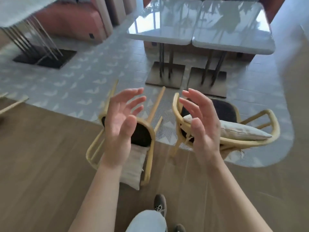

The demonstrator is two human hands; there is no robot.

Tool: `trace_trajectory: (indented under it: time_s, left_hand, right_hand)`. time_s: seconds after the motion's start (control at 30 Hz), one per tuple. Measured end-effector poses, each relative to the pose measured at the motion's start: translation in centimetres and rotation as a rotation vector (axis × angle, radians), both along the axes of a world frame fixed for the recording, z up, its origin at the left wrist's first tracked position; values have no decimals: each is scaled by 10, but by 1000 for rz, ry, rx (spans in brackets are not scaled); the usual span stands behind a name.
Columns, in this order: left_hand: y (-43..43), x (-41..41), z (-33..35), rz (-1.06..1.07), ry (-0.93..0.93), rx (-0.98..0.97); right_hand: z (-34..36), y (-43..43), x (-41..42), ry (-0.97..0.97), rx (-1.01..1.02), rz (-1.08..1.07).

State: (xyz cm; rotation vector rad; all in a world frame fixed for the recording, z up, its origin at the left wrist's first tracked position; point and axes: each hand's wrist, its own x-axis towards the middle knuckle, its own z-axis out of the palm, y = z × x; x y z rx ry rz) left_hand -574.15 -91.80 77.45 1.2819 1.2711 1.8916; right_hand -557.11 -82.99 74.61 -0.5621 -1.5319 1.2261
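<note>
**Item 1.** left hand: lower centre of the frame, raised, palm turned inward, fingers spread and slightly bent. Grip released, holding nothing.

**Item 2.** right hand: just right of centre, palm facing the left hand, fingers spread. Grip released, holding nothing. The 2 hands are apart.

**Item 3.** left chair: yellow frame, dark seat. It is tipped over on the floor behind the left hand, legs pointing toward the top of the frame. It lies across the line where the patterned rug meets the wood floor.

**Item 4.** beige cushion: at the lower end of the left chair, over the wood floor. It is possibly tied to the frame, but blur leaves this unsure.

**Item 5.** right chair: same make, tipped over at centre right behind the right hand, mostly on the rug.

**Item 6.** pale cushion: lying within the right chair's frame.

**Item 7.** 2 glossy white tabletops: side by side with edges touching, upper centre to upper right. Each stands on metal legs and a square base plate.

**Item 8.** pink sofa: upper left.

**Item 9.** shoe and trouser leg: bottom centre.
</note>
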Motion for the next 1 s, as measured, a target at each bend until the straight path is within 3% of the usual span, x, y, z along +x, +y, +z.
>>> trace_trajectory:
  time_s: [0.3, 0.53, 0.77, 1.0]
  left_hand:
    - [-75, -118, -9, 54, 21, -21]
    - [-94, -271, -91, -80, -9, 26]
    - [-96, -377, -241, -279, 2, -100]
    - [-77, -409, -480, -305, 139, -252]
  right_hand:
    - [-8, -68, -118, 93, 18, 31]
    - [-87, -111, -258, -18, 80, -93]
    - [-229, -137, -340, -92, -34, -195]
    - [-465, -127, -349, -222, -139, -299]
